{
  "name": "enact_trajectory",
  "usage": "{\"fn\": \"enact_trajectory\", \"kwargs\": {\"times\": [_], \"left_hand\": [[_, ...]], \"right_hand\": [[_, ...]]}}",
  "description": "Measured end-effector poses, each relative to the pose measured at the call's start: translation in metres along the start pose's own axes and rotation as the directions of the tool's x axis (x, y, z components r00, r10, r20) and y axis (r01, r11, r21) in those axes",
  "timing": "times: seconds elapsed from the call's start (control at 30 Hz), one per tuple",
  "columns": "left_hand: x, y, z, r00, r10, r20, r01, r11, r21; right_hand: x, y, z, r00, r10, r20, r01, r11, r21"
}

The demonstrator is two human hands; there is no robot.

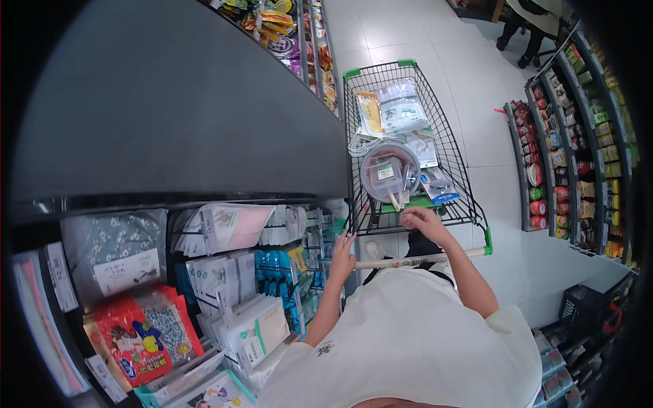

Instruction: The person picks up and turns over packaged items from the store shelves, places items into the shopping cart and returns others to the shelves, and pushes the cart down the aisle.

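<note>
A green-trimmed wire shopping cart (445,146) stands in front of me. My left hand (343,258) is at its near left corner, fingers stretched out; whether they touch the wire I cannot tell. Over the near end of the basket, my right hand (423,223) has its fingers curled together; anything inside them is hidden. Just beyond it, a round basin (368,178) holds a clear plastic box (386,172) and a light-coloured handle (394,202). A blue-and-white package (439,187) lies beside the basin. Further forward are a bagged white pack (401,107) and a yellow pack (369,114).
Close on my left is a shelf with hanging packs (231,228) and a red bag (146,333). A large dark panel (183,102) rises above it. Jar shelves (558,156) line the right side. A person (534,27) is at the far right. Tiled floor (476,122) runs alongside the cart.
</note>
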State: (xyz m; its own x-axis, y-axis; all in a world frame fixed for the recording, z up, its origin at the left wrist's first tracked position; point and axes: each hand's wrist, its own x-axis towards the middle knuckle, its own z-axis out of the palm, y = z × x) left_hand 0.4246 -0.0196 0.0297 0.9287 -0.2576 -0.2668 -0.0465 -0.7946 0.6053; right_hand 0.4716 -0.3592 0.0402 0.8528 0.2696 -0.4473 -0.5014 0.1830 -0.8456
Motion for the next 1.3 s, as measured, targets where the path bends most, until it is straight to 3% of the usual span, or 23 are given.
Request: {"fn": "enact_trajectory", "kwargs": {"times": [0.03,0.1,0.17,0.23,0.27,0.3,0.37,0.43,0.5,0.57,0.63,0.67,0.83,0.9,1.03,1.07,1.1,1.17,1.3], "left_hand": [[0.003,0.002,0.001,1.0,-0.004,0.015,0.004,1.0,0.001],[0.01,0.003,0.002,0.989,-0.108,-0.104,0.096,0.988,-0.118],[0.026,-0.013,0.013,0.987,-0.127,-0.103,0.122,0.991,-0.051],[0.048,-0.023,0.024,0.947,-0.311,-0.084,0.292,0.939,-0.179],[0.057,-0.027,0.03,0.949,-0.263,-0.173,0.259,0.965,-0.045],[0.063,-0.024,0.028,0.947,-0.278,-0.16,0.275,0.961,-0.042],[0.077,-0.012,0.017,0.873,-0.487,0.033,0.487,0.873,0.018],[0.078,-0.015,0.02,0.902,-0.431,-0.02,0.431,0.902,0.017],[0.081,-0.006,0.015,0.85,-0.526,0.044,0.522,0.85,0.072],[0.081,-0.008,0.02,0.865,-0.502,0.004,0.499,0.861,0.099],[0.082,-0.007,0.019,0.864,-0.503,0.019,0.502,0.863,0.051],[0.08,-0.012,0.022,0.863,-0.505,0.015,0.504,0.862,0.046],[0.081,-0.002,0.023,0.781,-0.622,0.048,0.618,0.782,0.08],[0.077,-0.003,0.025,0.801,-0.598,0.038,0.594,0.801,0.07],[0.075,-0.001,0.027,0.803,-0.595,0.003,0.594,0.801,0.074],[0.075,-0.002,0.027,0.805,-0.593,-0.008,0.592,0.802,0.074],[0.073,-0.002,0.028,0.803,-0.595,-0.013,0.594,0.8,0.077],[0.073,-0.004,0.029,0.801,-0.599,-0.007,0.598,0.798,0.08],[0.073,-0.003,0.026,0.793,-0.609,0.006,0.608,0.793,0.041]], "right_hand": [[0.009,0.0,-0.011,0.995,-0.04,-0.089,0.036,0.998,-0.047],[0.037,0.01,-0.037,0.974,-0.085,-0.208,0.067,0.994,-0.09],[0.071,0.02,-0.067,0.944,-0.033,-0.328,0.043,0.999,0.023],[0.109,0.034,-0.101,0.914,-0.03,-0.404,0.043,0.999,0.021],[0.127,0.033,-0.113,0.9,0.003,-0.437,0.028,0.997,0.065],[0.143,0.029,-0.124,0.883,0.035,-0.467,0.017,0.994,0.106],[0.173,0.013,-0.137,0.85,0.117,-0.514,0.004,0.974,0.228],[0.214,0.014,-0.156,0.813,0.192,-0.549,0.009,0.94,0.342],[0.259,0.03,-0.178,0.762,0.232,-0.604,0.049,0.91,0.411],[0.303,0.043,-0.194,0.737,0.238,-0.632,0.039,0.919,0.392],[0.346,0.058,-0.209,0.64,0.217,-0.737,-0.095,0.974,0.205],[0.365,0.067,-0.215,0.618,0.178,-0.766,-0.079,0.983,0.165],[0.421,0.077,-0.218,0.616,0.231,-0.753,-0.15,0.973,0.176],[0.433,0.077,-0.215,0.632,0.191,-0.751,-0.127,0.982,0.143],[0.439,0.065,-0.209,0.563,0.201,-0.802,-0.131,0.979,0.154],[0.434,0.064,-0.207,0.624,0.156,-0.765,-0.055,0.986,0.156],[0.433,0.065,-0.206,0.629,0.157,-0.762,-0.053,0.986,0.16],[0.427,0.062,-0.21,0.645,0.082,-0.76,-0.168,0.985,-0.037],[0.41,0.054,-0.206,0.718,-0.012,-0.696,-0.068,0.994,-0.088]]}}
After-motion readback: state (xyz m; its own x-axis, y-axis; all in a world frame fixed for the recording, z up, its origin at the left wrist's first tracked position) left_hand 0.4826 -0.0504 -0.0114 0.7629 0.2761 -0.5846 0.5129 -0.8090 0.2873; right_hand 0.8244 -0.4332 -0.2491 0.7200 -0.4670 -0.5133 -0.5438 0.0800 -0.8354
